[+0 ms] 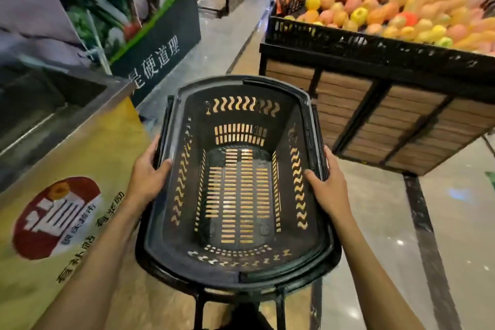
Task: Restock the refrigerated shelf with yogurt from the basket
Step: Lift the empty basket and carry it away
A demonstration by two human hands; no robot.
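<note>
Left grip (148, 178) and right grip (328, 185) clamp side rims of the black basket (241, 274); green sign (160, 59) shows 硬道理.

Setting: supermarket produce aisle. Evidence: loose fruit (380, 5) heaped in black crates (334, 43) on a wood-slat stand (345, 104), vegetable poster (107, 8), yellow branded display case (80, 158), plastic shopping basket (313, 233).

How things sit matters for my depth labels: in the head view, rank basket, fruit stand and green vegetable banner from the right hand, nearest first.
1. Basket: gripped by the right hand.
2. Fruit stand: just ahead, right.
3. Green vegetable banner: across the aisle, far left.
</note>
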